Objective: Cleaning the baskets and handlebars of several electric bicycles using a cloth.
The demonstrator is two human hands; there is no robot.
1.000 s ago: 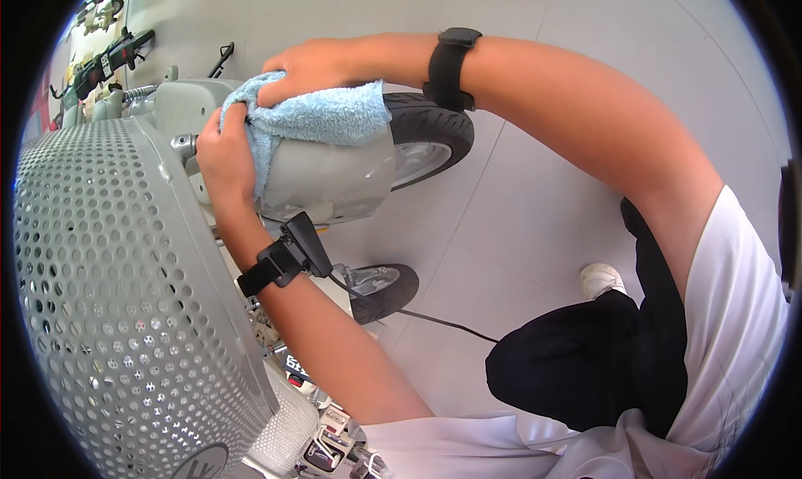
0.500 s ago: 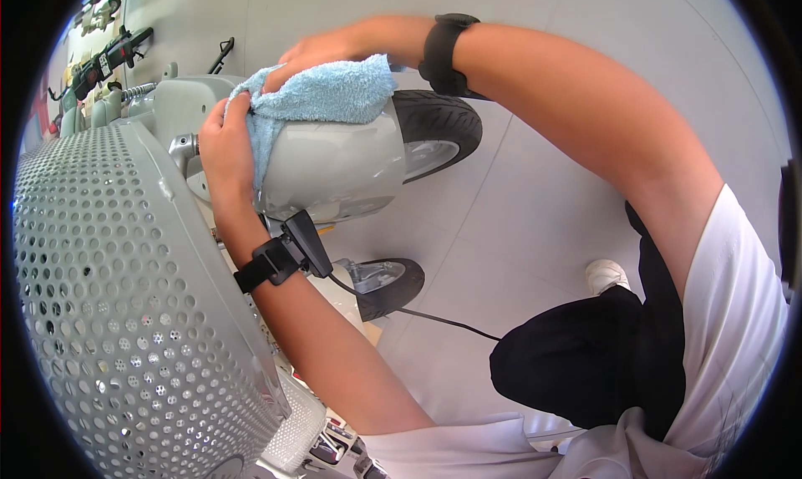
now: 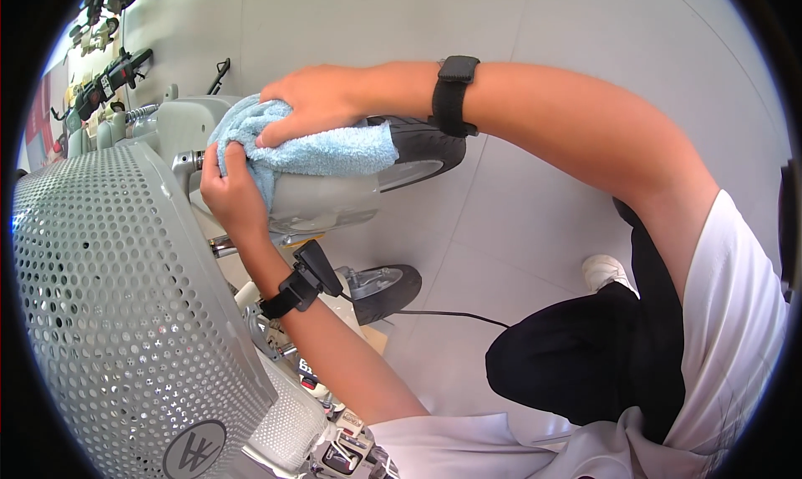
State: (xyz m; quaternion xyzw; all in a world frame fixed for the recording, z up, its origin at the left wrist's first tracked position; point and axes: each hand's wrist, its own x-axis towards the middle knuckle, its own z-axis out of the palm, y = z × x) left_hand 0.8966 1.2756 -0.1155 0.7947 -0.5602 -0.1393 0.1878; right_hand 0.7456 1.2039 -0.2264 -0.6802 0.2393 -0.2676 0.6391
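A light blue terry cloth [image 3: 326, 151] lies bunched over the rounded light grey front fender [image 3: 330, 197] of a scooter-like vehicle. My right hand [image 3: 313, 101] presses down on it from the far side, its thumb and fingers curled into the fabric. At the cloth's near left end, my left hand [image 3: 236, 193] is closed, with thumb and fingers gripping a fold. Beyond the fender shows a black tyre [image 3: 426, 153], partly covered by the cloth. Both wrists wear black straps, and the left one carries a small black box.
A large perforated light grey panel [image 3: 125, 312] curves up close on the left. A second small wheel [image 3: 384, 291] stands below the fender, with a black cable [image 3: 455, 315] running toward my dark-trousered leg [image 3: 568, 354]. More two-wheelers [image 3: 109, 82] line the far left.
My right hand and the cloth have come nearer to me, and the thumb now shows. The left hand has shifted slightly nearer. The fender and tyre appear lower in view.
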